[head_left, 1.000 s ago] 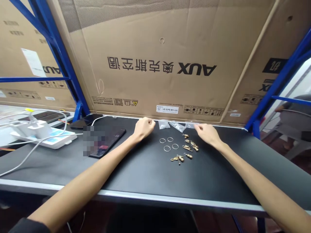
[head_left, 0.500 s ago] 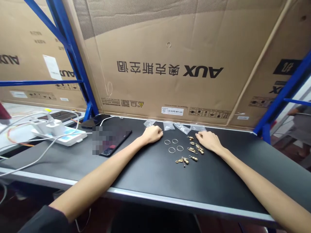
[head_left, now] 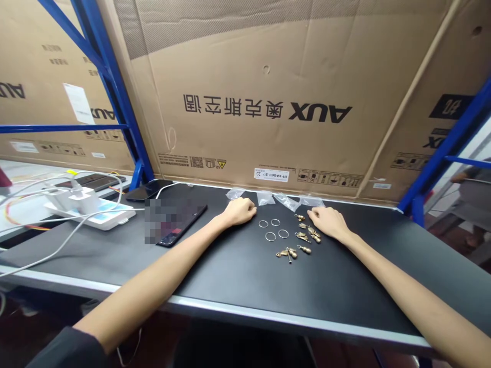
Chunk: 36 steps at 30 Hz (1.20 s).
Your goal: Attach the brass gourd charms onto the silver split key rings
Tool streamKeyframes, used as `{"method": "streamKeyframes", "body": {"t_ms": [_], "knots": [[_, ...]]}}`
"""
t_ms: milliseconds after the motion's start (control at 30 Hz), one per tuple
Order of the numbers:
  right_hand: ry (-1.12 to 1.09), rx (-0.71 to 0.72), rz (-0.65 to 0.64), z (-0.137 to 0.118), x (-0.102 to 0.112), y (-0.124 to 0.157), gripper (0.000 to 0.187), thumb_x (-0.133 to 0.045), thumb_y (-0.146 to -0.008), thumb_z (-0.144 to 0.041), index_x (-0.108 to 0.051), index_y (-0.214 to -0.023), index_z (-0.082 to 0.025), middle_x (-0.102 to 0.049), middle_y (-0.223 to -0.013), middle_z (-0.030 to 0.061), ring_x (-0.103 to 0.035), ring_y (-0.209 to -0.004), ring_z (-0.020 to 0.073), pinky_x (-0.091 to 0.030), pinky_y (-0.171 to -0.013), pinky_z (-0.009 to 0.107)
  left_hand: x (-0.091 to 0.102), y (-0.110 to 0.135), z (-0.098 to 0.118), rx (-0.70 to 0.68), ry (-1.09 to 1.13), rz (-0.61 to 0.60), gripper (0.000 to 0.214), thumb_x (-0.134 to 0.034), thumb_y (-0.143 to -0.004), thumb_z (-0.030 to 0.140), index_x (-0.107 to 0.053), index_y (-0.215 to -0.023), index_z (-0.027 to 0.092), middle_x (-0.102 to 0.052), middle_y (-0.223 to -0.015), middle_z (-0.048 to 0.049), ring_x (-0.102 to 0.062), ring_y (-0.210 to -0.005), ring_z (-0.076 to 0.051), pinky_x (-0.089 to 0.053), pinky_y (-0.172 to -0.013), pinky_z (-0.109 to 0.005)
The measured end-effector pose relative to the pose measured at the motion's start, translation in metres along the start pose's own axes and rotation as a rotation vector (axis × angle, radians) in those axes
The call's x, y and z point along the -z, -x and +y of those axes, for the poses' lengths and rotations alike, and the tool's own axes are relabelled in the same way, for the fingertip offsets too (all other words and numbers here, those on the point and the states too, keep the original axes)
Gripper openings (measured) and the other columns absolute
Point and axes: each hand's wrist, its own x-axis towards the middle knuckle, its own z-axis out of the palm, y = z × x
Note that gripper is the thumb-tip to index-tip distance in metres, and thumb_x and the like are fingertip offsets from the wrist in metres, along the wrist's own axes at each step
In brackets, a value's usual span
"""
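Note:
My left hand (head_left: 240, 211) rests on the black tabletop as a loose fist, fingers curled in and nothing showing in them. Just right of it lie several thin metal rings (head_left: 270, 236), apart from one another. My right hand (head_left: 327, 221) also rests on the table with fingers curled under, nothing visible in it. Beside its fingertips lie small brass-coloured pendants (head_left: 314, 235), some shaped like gourds. Nearer the front is another group of pendants (head_left: 291, 252) with a thin pin among them, and a single gourd pendant (head_left: 306, 249) to its right.
Small clear plastic bags (head_left: 287, 202) lie along the back, before a large cardboard box (head_left: 230, 138). On the left are a phone (head_left: 180, 227), another dark device (head_left: 148, 190) and a white power strip (head_left: 111, 217) with cables. Blue rack posts (head_left: 123, 102) flank the table (head_left: 238, 286).
The view has shifted very slightly. Both hands, the rings and the pendants stay in the same places on the table.

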Motion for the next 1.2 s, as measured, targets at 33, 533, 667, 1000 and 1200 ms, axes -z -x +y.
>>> {"method": "streamKeyframes", "body": {"t_ms": [33, 533, 667, 1000, 1200], "knots": [[0.0, 0.001, 0.0, 0.0001, -0.0001, -0.0002, 0.045, -0.036, -0.1, -0.043, -0.073, -0.085, -0.022, -0.075, -0.095, 0.0109, -0.071, -0.092, 0.0291, -0.045, -0.074, 0.032, 0.0003, 0.0002, 0.0001, 0.0, 0.0, -0.002, 0.034, -0.047, -0.089, 0.033, -0.063, -0.063, 0.017, -0.069, -0.073, -0.0102, -0.065, -0.073, -0.024, -0.041, -0.068, -0.03], [0.005, 0.007, 0.004, -0.0008, 0.0006, 0.0001, 0.046, -0.036, -0.1, -0.043, -0.072, -0.083, -0.021, -0.075, -0.093, 0.0115, -0.071, -0.091, 0.0284, -0.045, -0.074, 0.032, 0.0022, 0.0008, 0.001, -0.006, 0.004, -0.006, 0.035, -0.047, -0.09, 0.033, -0.06, -0.062, 0.018, -0.068, -0.071, -0.0089, -0.063, -0.07, -0.022, -0.039, -0.066, -0.029], [0.018, -0.008, -0.001, -0.0015, -0.0001, -0.0005, 0.046, -0.036, -0.101, -0.041, -0.072, -0.083, -0.019, -0.075, -0.093, 0.0132, -0.071, -0.092, 0.0283, -0.046, -0.075, 0.032, 0.0028, 0.001, 0.0013, 0.0, 0.003, -0.009, 0.035, -0.047, -0.09, 0.033, -0.061, -0.062, 0.018, -0.068, -0.07, -0.0088, -0.063, -0.07, -0.023, -0.039, -0.066, -0.029], [0.033, -0.017, -0.015, -0.0022, 0.0001, 0.0, 0.047, -0.034, -0.101, -0.04, -0.072, -0.084, -0.018, -0.075, -0.095, 0.0136, -0.071, -0.092, 0.0278, -0.047, -0.078, 0.033, 0.0035, 0.0011, 0.0021, 0.004, -0.004, -0.015, 0.036, -0.046, -0.09, 0.034, -0.057, -0.06, 0.018, -0.067, -0.07, -0.0085, -0.062, -0.069, -0.022, -0.038, -0.064, -0.029], [0.007, -0.003, -0.014, -0.0015, 0.0009, -0.0005, 0.046, -0.036, -0.1, -0.041, -0.073, -0.084, -0.02, -0.075, -0.097, 0.0124, -0.07, -0.093, 0.0279, -0.046, -0.077, 0.033, 0.0028, 0.0006, 0.001, 0.01, -0.001, -0.022, 0.035, -0.046, -0.09, 0.036, -0.06, -0.063, 0.018, -0.068, -0.072, -0.0086, -0.064, -0.073, -0.023, -0.041, -0.068, -0.03]]}}
